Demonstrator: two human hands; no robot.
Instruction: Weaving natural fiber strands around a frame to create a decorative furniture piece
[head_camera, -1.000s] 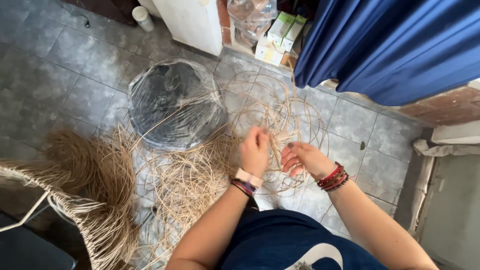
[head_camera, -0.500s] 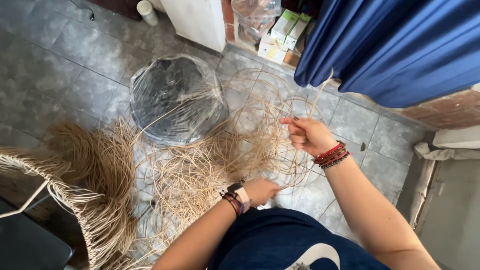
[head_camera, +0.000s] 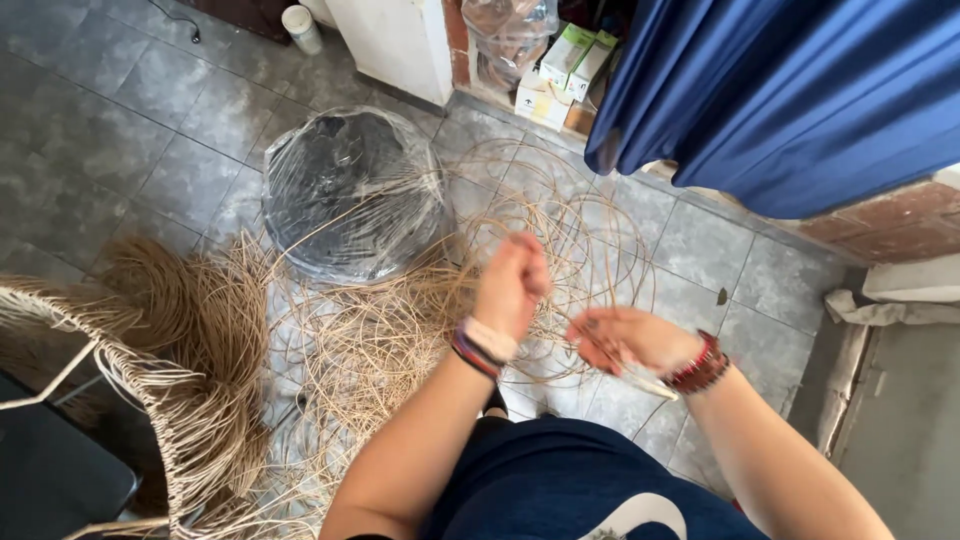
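Note:
A tangle of thin tan rattan strands lies spread over the grey tiled floor in front of me, with wide loops reaching toward the wall. My left hand is raised over the loops, its fingers closed around strands. My right hand is lower and to the right, blurred, fingers curled on a strand. A watch and bands sit on my left wrist, red beads on my right. A half-woven frame stands at the lower left.
A dark round object wrapped in clear plastic sits beyond the strands. A blue curtain hangs at the upper right. Small boxes and a white cabinet line the wall. A white cup stands on the floor.
My left hand rose from near my lap up over the loops. My right hand came down and back toward me from its raised position.

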